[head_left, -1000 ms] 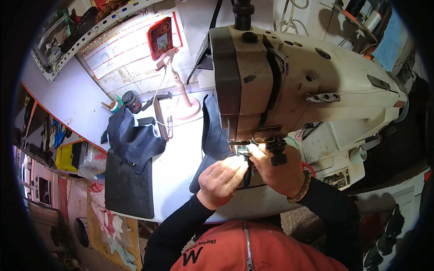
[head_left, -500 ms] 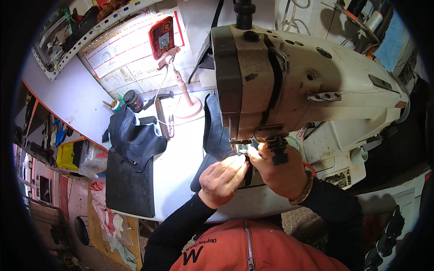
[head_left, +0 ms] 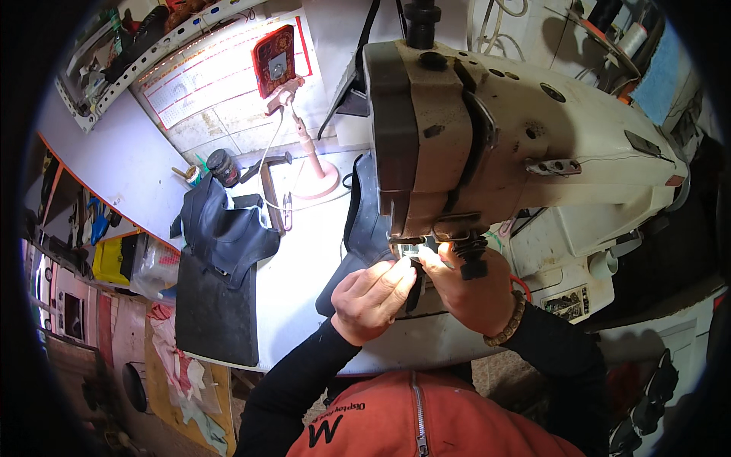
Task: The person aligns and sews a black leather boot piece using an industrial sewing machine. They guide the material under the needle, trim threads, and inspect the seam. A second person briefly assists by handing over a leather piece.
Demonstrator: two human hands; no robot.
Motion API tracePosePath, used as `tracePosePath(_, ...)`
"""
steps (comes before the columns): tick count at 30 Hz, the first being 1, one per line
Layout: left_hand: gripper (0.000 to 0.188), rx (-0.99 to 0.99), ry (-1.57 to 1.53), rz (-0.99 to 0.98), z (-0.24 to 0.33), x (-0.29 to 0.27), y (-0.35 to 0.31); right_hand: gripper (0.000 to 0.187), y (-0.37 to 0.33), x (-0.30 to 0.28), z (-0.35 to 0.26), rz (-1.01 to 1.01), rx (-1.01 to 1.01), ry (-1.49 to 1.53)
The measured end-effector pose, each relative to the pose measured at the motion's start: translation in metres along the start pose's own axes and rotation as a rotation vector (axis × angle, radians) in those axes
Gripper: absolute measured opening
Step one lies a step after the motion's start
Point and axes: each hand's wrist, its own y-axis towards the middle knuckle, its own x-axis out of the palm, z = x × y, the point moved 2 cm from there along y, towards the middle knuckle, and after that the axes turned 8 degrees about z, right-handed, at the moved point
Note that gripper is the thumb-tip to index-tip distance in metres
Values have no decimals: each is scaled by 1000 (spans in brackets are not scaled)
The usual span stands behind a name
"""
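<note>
Below the head of a large, worn sewing machine [head_left: 563,129], my two hands meet at the brightly lit needle area [head_left: 411,249]. My left hand [head_left: 371,302] has its fingers pressed together, the tips up against that spot. From the other side comes my right hand [head_left: 474,295], thumb and fingers pinched close to the left fingertips. Whatever lies between the fingers is too small and hidden to make out. A black leather piece [head_left: 365,217] rests on the table just beyond my left hand and runs down beside it, partly under the machine head.
Left on the white table [head_left: 301,305], a second black leather piece [head_left: 228,232] lies partly over a dark flat board [head_left: 217,316]. Behind stand a pink phone stand [head_left: 316,179] holding a red-cased phone [head_left: 274,61], a dark jar [head_left: 222,167] and a hammer [head_left: 266,166].
The view has shifted slightly, so the machine appears a little further right. Both hands stay at the needle area, with only small finger movements.
</note>
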Motion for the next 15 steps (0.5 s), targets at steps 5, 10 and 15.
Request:
tracePosePath(5, 25, -1, 9, 11, 5, 1, -2, 18, 0, -2, 0, -32, -9, -8)
tracePosePath(10, 26, -37, -3, 27, 7, 3, -3, 17, 0, -2, -1, -34, -10, -16)
tracePosePath(15, 28, -16, 2, 25, 6, 4, -3, 18, -2, 3, -1, -28, 2, -29)
